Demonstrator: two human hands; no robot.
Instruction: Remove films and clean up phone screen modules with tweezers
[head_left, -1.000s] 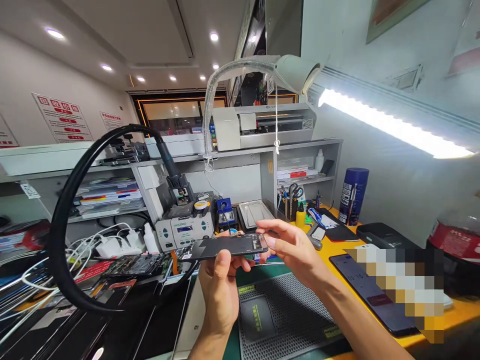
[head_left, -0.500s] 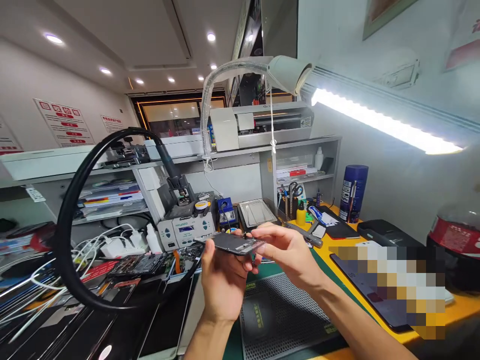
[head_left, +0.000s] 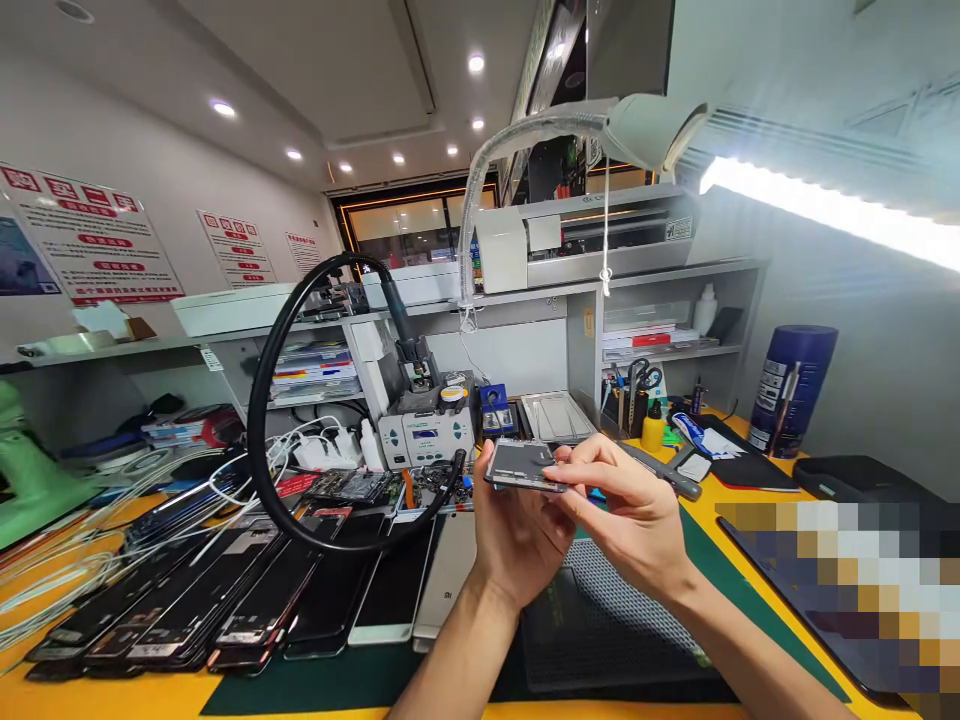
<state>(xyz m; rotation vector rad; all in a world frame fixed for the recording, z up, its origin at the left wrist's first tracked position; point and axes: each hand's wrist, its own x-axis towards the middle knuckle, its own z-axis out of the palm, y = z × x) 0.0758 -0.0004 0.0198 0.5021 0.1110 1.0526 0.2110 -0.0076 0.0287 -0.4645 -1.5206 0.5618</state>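
The left hand (head_left: 517,545) is cupped palm-up beneath a dark flat phone panel (head_left: 521,462), thumb raised against its left edge and the remaining fingers curled under it; the grip is closed, though the contact underneath is hidden. The right hand (head_left: 626,505) has index finger and thumb nearly together at the panel's right near corner, index on the upper face, thumb below; the fingertips cover that corner. The panel thus lies between both sets of fingers, raised above the bench. Well left of the fingers, a row of dark phones (head_left: 262,590) lies side by side. A black hose (head_left: 259,430) loops across in front of that row, its tip near the left thumb. Closer to the left fingers are a white-framed phone (head_left: 394,580) and a pale MI-marked phone (head_left: 446,570). Behind and left of the fingers stands a grey control station (head_left: 427,437). Below them, the forearms partly obscure a perforated pad (head_left: 600,620) on a green mat (head_left: 315,680). Beyond the right fingers are a yellow bottle (head_left: 652,430) and a grey handheld tool (head_left: 667,475); farther right stands a purple canister (head_left: 793,390).
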